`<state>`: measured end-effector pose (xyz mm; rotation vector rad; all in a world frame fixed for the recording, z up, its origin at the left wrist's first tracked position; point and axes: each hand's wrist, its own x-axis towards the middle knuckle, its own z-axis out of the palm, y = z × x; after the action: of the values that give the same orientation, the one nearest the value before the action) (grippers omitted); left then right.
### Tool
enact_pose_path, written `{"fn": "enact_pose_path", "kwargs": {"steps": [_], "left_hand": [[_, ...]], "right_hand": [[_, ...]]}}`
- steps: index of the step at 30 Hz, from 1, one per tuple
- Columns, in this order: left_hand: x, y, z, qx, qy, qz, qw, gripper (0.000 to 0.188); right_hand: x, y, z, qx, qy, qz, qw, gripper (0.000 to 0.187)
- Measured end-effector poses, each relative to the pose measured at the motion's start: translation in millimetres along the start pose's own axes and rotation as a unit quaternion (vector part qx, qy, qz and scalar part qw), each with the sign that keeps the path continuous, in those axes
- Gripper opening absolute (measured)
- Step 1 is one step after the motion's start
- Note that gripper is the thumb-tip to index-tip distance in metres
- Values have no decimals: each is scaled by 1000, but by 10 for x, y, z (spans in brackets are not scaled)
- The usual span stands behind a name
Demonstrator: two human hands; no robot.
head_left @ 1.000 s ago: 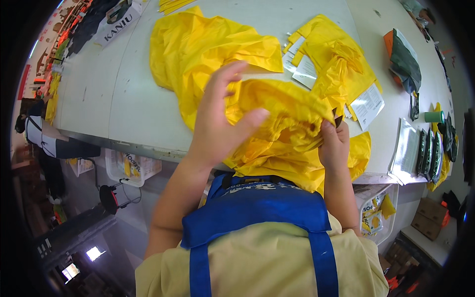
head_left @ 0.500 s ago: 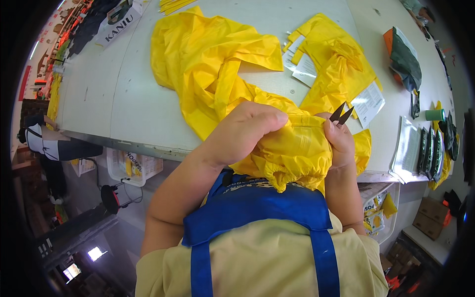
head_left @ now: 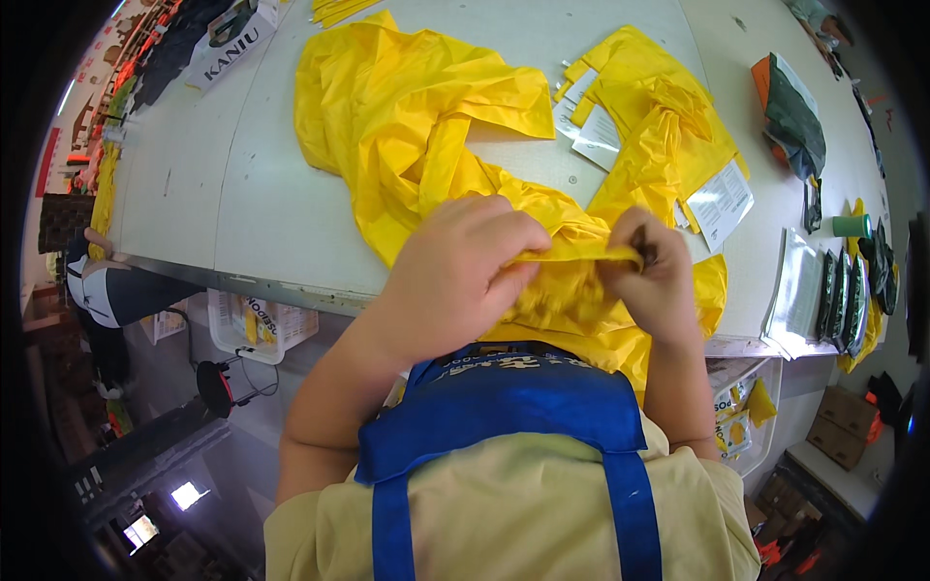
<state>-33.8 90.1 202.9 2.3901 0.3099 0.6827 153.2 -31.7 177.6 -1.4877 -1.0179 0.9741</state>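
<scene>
A yellow garment (head_left: pixel 387 107) of thin, crinkled fabric spreads over the table (head_left: pixel 262 194) and hangs over its near edge at my waist. My left hand (head_left: pixel 465 271) pinches one end of a seamed edge between thumb and fingers. Level with it, my right hand (head_left: pixel 659 276) grips the other end of that edge, so the strip is stretched between them. Below the strip the gathered fabric is blurred. Something dark shows inside my right fingers, mostly hidden.
Beyond my right hand lie folded yellow pieces (head_left: pixel 668 107) with a printed sheet (head_left: pixel 722 203). Farther right are a dark green-and-orange pouch (head_left: pixel 794 116), a green roll (head_left: pixel 852 226) and black packets (head_left: pixel 843 300). White bins (head_left: pixel 262 329) sit beneath the table. Another person (head_left: pixel 97 281) stands at far left.
My right hand has turned, and the dark pointed snips' blades that stuck up from it no longer show. The fabric edge has tipped up between my hands.
</scene>
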Motion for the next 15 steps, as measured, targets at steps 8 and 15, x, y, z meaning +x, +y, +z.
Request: {"fn": "enact_pose_path", "kwargs": {"steps": [8, 15], "left_hand": [[-55, 15, 182, 105, -34, 20, 994, 34], [242, -966, -450, 229, 228, -194, 926, 52]], "right_hand": [[221, 240, 195, 276, 199, -28, 940, 14], [954, 875, -329, 13, 121, 51, 991, 22]]}}
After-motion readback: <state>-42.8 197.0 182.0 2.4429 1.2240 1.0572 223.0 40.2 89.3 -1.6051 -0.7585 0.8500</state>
